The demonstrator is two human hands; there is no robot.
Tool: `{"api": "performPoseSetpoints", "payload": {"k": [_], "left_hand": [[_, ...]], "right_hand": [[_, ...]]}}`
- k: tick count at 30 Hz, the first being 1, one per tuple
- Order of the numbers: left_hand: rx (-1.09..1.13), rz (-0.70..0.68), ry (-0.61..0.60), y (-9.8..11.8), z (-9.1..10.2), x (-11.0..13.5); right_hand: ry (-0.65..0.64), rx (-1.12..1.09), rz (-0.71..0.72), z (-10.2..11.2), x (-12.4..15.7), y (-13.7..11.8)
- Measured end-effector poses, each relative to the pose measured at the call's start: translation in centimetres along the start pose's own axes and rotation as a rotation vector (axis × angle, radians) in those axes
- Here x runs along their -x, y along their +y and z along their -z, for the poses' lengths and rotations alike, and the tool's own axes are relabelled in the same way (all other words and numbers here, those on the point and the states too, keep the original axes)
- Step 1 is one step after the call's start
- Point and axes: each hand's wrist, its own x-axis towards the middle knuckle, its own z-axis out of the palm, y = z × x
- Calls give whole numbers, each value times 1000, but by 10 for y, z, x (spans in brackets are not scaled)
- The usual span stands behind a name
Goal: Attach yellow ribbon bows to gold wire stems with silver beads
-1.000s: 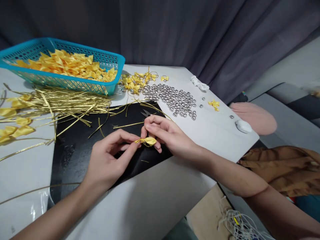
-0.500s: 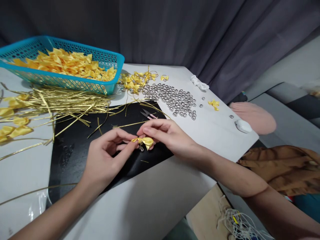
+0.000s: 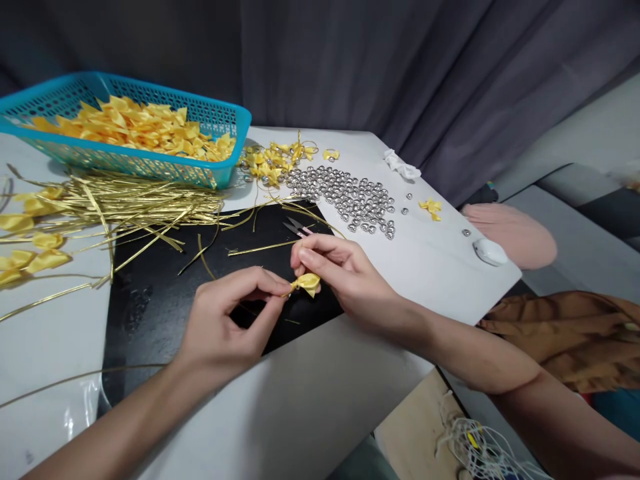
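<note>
Between my two hands is a yellow ribbon bow [image 3: 307, 285], held above the black mat [image 3: 150, 313]. My left hand [image 3: 233, 310] pinches its left side between thumb and forefinger, hiding that part. My right hand [image 3: 337, 267] is closed on the bow's back and right side, with its fingertips partly hidden. Just beyond the right fingers lie small scissors [image 3: 296, 227], blades pointing away to the left. A gold tie strip [image 3: 265, 249] rests on the mat near them.
A blue basket [image 3: 235, 143] full of yellow bows stands at the back left, a heap of gold strips [image 3: 145, 200] before it. Silver heart-shaped beads [image 3: 350, 197] are spread at the back. A white mouse [image 3: 490, 252] sits by the table's right edge.
My left hand has shifted right along the bow and now covers its left loop. The small silver charm that hung under the bow is hidden now.
</note>
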Motion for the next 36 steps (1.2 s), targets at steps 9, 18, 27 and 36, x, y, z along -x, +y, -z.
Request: {"api": "performPoseSetpoints", "payload": {"k": [9,18,27,36], "left_hand": [[11,94,-28,5,-2,3],[-73,17,-92,4,-3,4],[-112,-80,-171,4,-2,6],[-141,-101,-181,3,-4,7]], "right_hand": [[128,-84,21,12,-11,-5],[149,-12,82,18,-9,-23],[267,102,192,27,-8,-38],[261,-5,323,32,-8,-39]]}}
